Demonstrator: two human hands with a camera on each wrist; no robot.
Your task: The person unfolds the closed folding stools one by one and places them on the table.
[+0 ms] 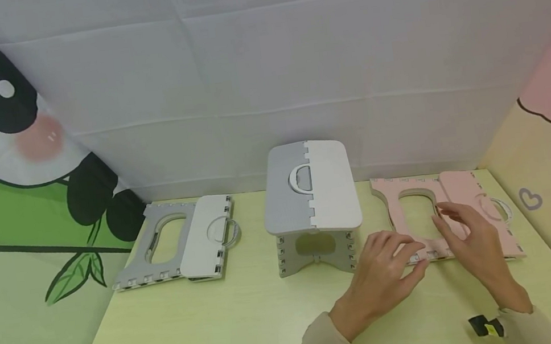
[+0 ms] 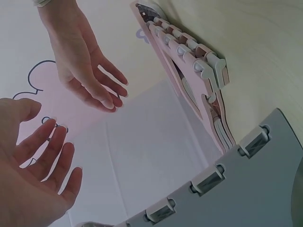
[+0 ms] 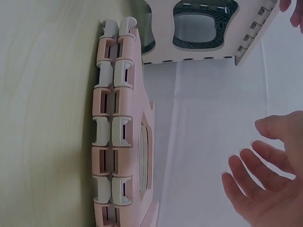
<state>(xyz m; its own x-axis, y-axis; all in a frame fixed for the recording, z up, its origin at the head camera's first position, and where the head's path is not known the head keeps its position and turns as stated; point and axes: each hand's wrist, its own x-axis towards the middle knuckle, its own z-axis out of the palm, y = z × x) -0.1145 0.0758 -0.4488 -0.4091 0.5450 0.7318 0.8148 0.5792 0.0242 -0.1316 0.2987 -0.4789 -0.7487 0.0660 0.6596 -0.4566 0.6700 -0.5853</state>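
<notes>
A pink folding step stool lies folded flat at the right of the table, its handle loop sticking out to the right. Over its near edge hovers my left hand, fingers loosely bent and holding nothing. My right hand is above the same stool, also with nothing between thumb and fingers. In the right wrist view, a gap separates the right hand from the pink stool's hinged edge. The left wrist view likewise shows both hands apart from the stool.
Left of my hands, a grey-and-white step stool stands unfolded on its legs. Another grey-and-white stool lies folded flat farther left. A pale curtain hangs behind the table. A small black-and-yellow object is by my right sleeve.
</notes>
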